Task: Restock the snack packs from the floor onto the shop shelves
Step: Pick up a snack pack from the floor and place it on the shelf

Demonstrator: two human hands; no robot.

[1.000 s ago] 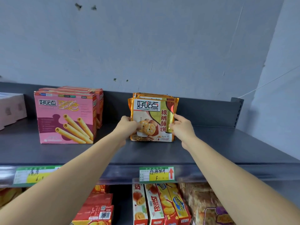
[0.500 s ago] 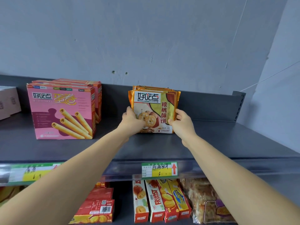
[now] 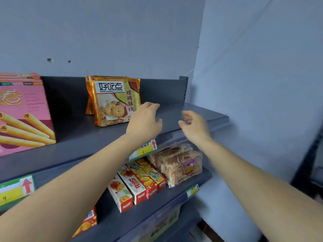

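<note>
An orange cookie snack pack stands upright on the dark grey top shelf, with more of the same packs behind it. My left hand hovers just right of the pack, fingers relaxed and holding nothing. Further right, my right hand hangs above the shelf's front edge, fingers loosely curled and empty. Neither hand touches the pack.
Pink egg-roll boxes stand at the shelf's left. On the lower shelf stand red and yellow biscuit boxes and a clear bag of pastries. Price tags line the shelf edges. A blue-grey wall closes the right side.
Both hands have let go of the orange pack and drawn back to its right. The view has swung to the right and down.
</note>
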